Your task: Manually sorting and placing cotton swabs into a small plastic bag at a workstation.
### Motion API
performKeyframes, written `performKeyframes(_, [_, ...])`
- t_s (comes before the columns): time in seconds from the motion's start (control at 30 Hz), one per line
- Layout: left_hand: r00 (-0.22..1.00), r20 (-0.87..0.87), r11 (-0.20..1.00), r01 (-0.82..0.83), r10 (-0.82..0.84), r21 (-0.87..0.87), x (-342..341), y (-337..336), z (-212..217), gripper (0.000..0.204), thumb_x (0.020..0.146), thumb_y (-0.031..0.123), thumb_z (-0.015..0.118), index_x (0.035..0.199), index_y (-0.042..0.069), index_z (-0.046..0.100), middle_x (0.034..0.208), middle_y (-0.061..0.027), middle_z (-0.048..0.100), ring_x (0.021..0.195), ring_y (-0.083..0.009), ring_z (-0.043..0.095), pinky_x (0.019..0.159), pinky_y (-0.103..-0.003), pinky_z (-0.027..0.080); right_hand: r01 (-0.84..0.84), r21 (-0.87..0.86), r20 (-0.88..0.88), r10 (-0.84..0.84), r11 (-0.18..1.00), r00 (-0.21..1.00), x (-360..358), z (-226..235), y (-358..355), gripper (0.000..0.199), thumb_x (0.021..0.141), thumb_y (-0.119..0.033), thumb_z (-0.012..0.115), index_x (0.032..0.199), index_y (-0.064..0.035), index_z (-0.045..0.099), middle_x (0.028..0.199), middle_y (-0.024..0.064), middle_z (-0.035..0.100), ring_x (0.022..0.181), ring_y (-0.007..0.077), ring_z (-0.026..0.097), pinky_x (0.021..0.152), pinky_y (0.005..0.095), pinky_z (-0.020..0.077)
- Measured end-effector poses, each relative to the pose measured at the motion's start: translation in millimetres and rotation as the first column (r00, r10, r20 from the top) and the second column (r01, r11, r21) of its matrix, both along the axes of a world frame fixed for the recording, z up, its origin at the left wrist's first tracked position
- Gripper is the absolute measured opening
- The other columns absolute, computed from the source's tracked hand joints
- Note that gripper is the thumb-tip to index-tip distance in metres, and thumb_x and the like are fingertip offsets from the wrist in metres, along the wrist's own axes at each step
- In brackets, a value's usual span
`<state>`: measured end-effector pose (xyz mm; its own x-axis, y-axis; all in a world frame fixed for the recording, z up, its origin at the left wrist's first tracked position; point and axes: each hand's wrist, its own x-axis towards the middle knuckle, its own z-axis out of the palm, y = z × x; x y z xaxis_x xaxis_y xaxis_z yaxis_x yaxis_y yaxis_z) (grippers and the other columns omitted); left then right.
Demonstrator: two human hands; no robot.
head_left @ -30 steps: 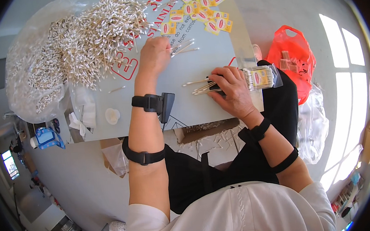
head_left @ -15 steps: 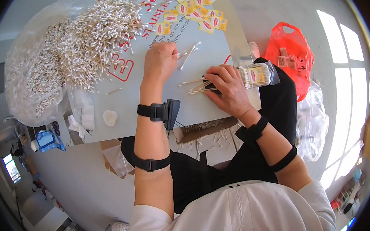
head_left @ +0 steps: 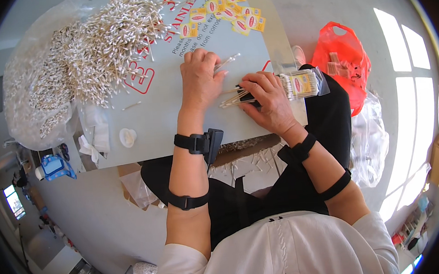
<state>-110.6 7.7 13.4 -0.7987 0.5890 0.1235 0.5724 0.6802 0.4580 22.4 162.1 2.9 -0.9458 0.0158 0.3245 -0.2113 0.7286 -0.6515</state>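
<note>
Several white-tipped cotton swabs [head_left: 230, 61] stick out to the right from the closed fingers of my left hand [head_left: 198, 80], over the middle of the grey tabletop. My right hand [head_left: 269, 103] lies curled near the table's right side. Loose cotton swabs [head_left: 233, 100] point left from under its thumb and fingers, beside a small black object [head_left: 246, 95] mostly hidden by the hand. Just right of those fingers, a clear pack of cotton swabs [head_left: 302, 84] with a yellow label lies at the table edge. My right fingers hide where the pack's near end is.
A large heap of cotton swabs [head_left: 116, 47] spills from a clear plastic bag [head_left: 16, 100] at the left. Yellow cards [head_left: 228, 6] lie scattered at the back. A small white cup [head_left: 127, 137] stands near the front edge. A red bag [head_left: 336, 52] sits beyond the right side.
My left hand has moved right, toward my right hand, and now has the swabs between its fingers. The right hand has stayed almost in place over its swabs.
</note>
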Motion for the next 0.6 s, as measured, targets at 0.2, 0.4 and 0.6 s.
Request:
performKeyframes(0.2, [0.950,0.233,0.783,-0.304,0.207,0.543,33,-16,-15,0.036,0.089,0.014,0.067,0.123,0.006,0.059,0.129,-0.0108,0.058,0.124,-0.0248,0.050,0.106,-0.038,0.039,0.137,-0.329,-0.038,-0.158,0.934,0.987,4,-11,3,0.048,0.083,0.002,0.062,0.130,-0.0008,0.051,0.138,0.0189,0.048,0.124,0.0375,0.050,0.104,0.0408,0.0426])
performKeyframes(0.4, [0.902,0.417,0.524,-0.408,0.108,0.747,43,-13,-27,0.052,0.104,0.030,0.047,0.143,-0.004,0.041,0.148,-0.0171,0.042,0.140,-0.0235,0.036,0.119,-0.039,0.023,0.179,-0.631,0.032,-0.205,0.755,0.978,-10,-14,2,0.042,0.098,-0.004,0.051,0.140,-0.0002,0.045,0.148,0.0184,0.042,0.134,0.0313,0.046,0.108,0.0356,0.0374])
performKeyframes(0.6, [0.900,0.432,0.582,-0.380,0.054,0.719,59,16,-20,0.049,0.105,0.030,0.044,0.143,0.000,0.042,0.146,-0.0142,0.044,0.137,-0.0237,0.040,0.116,-0.039,0.028,0.177,-0.598,-0.006,-0.225,0.781,0.974,-28,-17,-13,0.038,0.100,-0.008,0.051,0.138,0.0001,0.049,0.147,0.0174,0.045,0.133,0.0298,0.046,0.107,0.0352,0.0383])
